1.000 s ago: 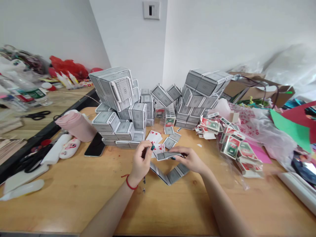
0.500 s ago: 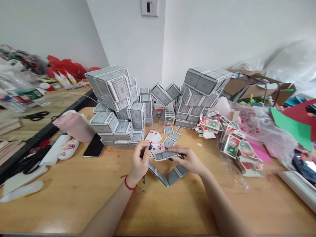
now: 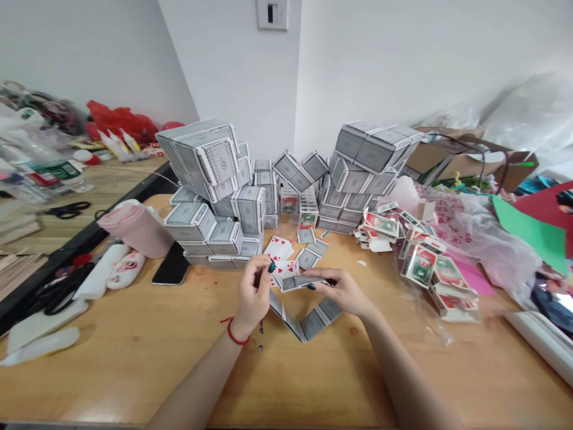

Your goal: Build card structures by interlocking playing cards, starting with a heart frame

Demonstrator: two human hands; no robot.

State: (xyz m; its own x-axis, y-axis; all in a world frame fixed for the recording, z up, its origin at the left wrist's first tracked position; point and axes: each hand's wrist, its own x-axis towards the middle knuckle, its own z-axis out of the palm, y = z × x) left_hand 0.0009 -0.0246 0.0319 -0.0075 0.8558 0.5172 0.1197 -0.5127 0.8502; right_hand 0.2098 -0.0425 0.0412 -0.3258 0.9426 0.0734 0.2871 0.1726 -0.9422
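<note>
Hands: left hand and right hand pinch cards.
Behind: box stacks, close.
Right: packs.
Front: bare table.

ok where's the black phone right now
In the head view the black phone lies on the table, left of centre, between the pink roll and the left card-box stack, left of the left hand and right hand, both holding folded cards.

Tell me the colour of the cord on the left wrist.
Red; the wrist cord shows best in the head view.
</note>
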